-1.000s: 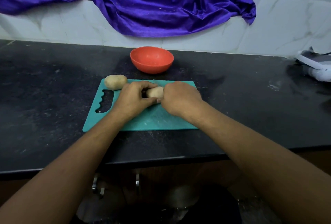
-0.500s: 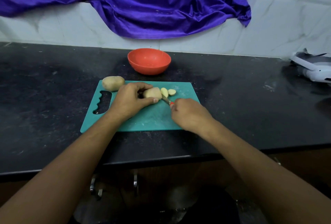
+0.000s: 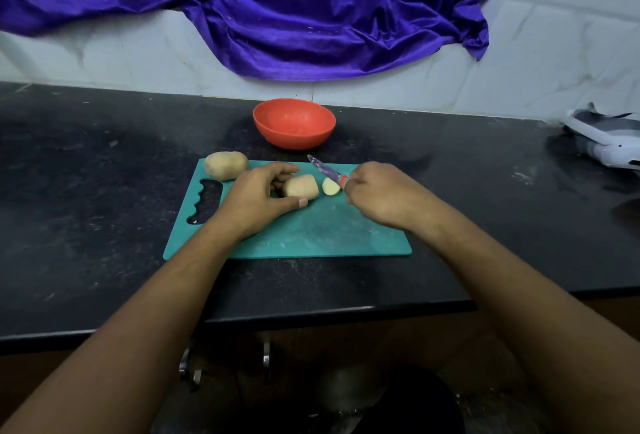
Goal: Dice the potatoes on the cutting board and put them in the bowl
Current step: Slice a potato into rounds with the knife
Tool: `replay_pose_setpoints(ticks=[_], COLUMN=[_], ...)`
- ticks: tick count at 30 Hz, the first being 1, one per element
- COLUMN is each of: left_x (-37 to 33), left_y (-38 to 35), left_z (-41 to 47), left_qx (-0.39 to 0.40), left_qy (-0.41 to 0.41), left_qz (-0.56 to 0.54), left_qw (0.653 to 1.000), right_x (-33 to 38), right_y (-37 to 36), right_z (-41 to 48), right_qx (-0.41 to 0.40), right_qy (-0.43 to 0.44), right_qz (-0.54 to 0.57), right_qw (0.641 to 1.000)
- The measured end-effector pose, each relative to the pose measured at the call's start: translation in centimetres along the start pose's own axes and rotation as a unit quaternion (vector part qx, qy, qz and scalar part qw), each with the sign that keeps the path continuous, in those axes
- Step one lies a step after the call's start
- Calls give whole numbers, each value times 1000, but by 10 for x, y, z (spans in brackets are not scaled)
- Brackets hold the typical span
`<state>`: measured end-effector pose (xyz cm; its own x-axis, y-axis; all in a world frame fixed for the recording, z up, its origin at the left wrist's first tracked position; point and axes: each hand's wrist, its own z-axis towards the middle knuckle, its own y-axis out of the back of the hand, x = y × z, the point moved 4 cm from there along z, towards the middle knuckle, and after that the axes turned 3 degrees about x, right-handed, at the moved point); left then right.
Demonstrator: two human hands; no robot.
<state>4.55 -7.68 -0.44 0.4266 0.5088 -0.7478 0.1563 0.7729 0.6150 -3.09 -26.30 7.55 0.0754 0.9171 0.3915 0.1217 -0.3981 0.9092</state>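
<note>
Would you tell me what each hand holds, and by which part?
Left hand holds the cut potato round its uncut end; right hand grips the knife by its handle.

Left hand (image 3: 258, 196) and right hand (image 3: 381, 194) both curled, gripping.

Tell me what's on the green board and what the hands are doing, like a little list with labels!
cutting board: teal, on black counter
whole potato: board's far left corner, untouched
cut potato: held by left hand
slice: one visible, beside the cut end
bowl: orange, behind board, nothing visible inside
knife: gripped by right hand, blade pointing toward bowl
</note>
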Motion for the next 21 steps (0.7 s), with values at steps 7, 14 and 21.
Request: replay_pose_setpoints(ticks=[7, 14, 21], left_x=[-1, -3, -4], left_y=[-1, 0, -1], left_z=[-1, -2, -2], left_qx=[-16, -26, -27], left_qy=[1, -4, -10], left_qz=[-12, 1, 11], left_qw=[1000, 1000, 1000], right_x=[20, 30, 45], right_y=[1, 4, -9], right_z=[-2, -2, 17], right_qx=[5, 26, 20], right_qy=[11, 7, 4], right_qz=[-147, -173, -183], right_qw=[989, 984, 983])
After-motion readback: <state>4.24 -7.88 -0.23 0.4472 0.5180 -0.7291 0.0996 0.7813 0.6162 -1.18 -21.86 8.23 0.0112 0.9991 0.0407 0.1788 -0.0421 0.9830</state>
